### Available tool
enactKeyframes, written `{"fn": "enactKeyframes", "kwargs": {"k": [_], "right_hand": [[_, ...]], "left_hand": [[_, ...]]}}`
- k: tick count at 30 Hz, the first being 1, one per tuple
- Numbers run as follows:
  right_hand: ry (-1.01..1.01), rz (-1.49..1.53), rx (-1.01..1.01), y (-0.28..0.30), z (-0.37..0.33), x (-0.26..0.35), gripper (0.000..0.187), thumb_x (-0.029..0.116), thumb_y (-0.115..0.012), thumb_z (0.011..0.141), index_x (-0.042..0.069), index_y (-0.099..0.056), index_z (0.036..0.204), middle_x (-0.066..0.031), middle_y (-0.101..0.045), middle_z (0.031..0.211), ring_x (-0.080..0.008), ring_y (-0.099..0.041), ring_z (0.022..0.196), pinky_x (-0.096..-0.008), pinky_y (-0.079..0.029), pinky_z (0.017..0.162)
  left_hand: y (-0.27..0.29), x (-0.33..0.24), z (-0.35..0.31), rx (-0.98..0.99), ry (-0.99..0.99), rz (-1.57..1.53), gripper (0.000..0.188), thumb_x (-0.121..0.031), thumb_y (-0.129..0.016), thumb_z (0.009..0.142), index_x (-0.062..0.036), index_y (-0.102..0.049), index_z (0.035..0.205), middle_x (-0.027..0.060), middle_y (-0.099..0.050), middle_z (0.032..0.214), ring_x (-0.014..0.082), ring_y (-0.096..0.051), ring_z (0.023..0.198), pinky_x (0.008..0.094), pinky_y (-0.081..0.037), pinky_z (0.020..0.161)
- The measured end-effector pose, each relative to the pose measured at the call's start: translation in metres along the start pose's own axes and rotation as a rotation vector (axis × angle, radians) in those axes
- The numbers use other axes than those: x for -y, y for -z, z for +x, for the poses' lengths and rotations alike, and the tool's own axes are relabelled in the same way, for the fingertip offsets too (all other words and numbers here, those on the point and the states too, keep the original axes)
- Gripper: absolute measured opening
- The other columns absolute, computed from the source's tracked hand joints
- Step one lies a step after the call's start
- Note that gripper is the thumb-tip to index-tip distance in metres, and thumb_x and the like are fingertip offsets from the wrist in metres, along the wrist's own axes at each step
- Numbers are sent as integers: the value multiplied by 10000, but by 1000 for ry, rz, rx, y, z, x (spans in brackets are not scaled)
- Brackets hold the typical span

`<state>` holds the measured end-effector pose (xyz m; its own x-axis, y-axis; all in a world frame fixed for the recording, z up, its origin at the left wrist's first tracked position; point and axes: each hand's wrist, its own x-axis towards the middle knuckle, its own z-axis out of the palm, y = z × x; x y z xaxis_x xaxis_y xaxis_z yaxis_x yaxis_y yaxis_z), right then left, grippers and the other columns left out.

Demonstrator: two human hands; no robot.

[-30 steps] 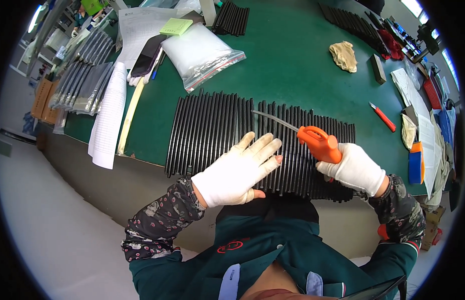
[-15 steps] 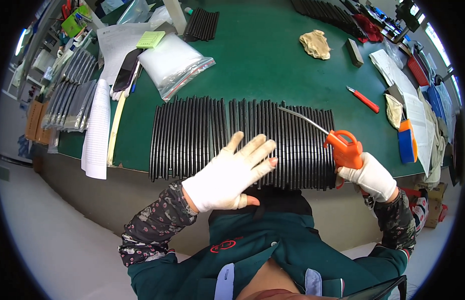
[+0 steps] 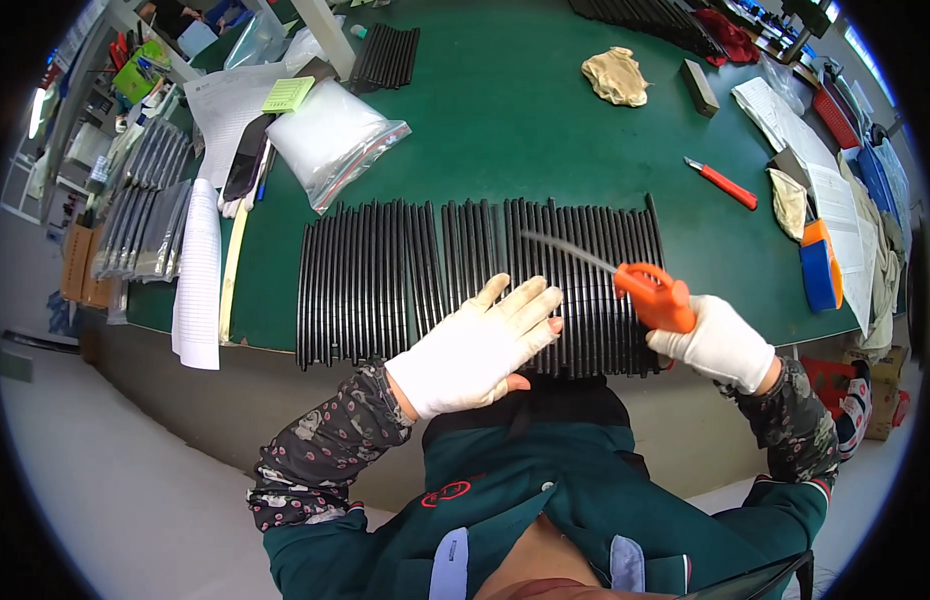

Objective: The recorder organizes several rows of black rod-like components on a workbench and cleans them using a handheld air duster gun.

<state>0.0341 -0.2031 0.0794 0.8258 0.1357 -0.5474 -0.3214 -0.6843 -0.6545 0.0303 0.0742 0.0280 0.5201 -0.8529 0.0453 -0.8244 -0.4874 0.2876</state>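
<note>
A row of slim black rods (image 3: 355, 285) lies side by side along the near edge of the green table, with narrow gaps between some of them. Over the near half of the row, my left hand (image 3: 475, 345) is spread flat in a white glove, its fingers pointing away and to the right. Some bare fingertips show. My right hand (image 3: 720, 345), gloved too, is wrapped round an orange air blow gun (image 3: 657, 297) at the row's right end. The gun's thin bent metal nozzle reaches left above the rods and looks blurred.
Left of the rods lie a plastic bag of white material (image 3: 330, 135), a phone (image 3: 247, 158) and paper sheets (image 3: 197, 280). To the right are a red-handled cutter (image 3: 727, 187), an orange-and-blue tape roll (image 3: 820, 270) and a grey block (image 3: 699, 88). A crumpled cream glove (image 3: 616, 77) sits farther back.
The blow gun and my right hand have moved left over the rods. My left hand has shifted slightly right. Gaps between the rods have changed, and the view has shifted a little.
</note>
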Motion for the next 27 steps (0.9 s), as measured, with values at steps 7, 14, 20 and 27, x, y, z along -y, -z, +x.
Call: {"fn": "enactKeyframes", "kwargs": {"k": [7, 14, 20, 27], "right_hand": [[-71, -71, 171, 4, -8, 4, 287, 249, -686, 796, -4, -649, 925, -42, -635, 668, -113, -573, 585, -269, -462, 573], [-202, 241, 177, 23, -45, -27, 237, 254, -682, 813, 48, -627, 915, 4, -644, 694, -51, -485, 515, -208, -392, 478], [-233, 279, 115, 16, -66, -50, 234, 230, -678, 808, 43, -620, 936, 9, -641, 700, -38, -475, 514, -199, -389, 477], [-175, 234, 117, 8, -69, -67, 223, 214, -661, 816, 31, -624, 939, 1, -629, 695, -53, -489, 537, -224, -416, 512]], "left_hand": [[-1, 2, 0, 2, -4, -24, 757, -208, -747, 643, -10, -412, 1293, 212, -360, 1395, 365, -333, 1316, 514, -282, 1058], [4, 0, 4, 5, -13, -16, 805, -224, -767, 622, -12, -393, 1303, 218, -369, 1377, 387, -360, 1285, 521, -301, 1036], [2, -29, 24, 41, -125, -50, 748, -324, -784, 586, -30, -501, 1212, 181, -392, 1367, 336, -361, 1296, 527, -287, 1034], [-7, -41, 39, 84, -148, -46, 722, -311, -758, 633, -38, -494, 1247, 172, -384, 1379, 328, -345, 1310, 512, -293, 1050]]}}
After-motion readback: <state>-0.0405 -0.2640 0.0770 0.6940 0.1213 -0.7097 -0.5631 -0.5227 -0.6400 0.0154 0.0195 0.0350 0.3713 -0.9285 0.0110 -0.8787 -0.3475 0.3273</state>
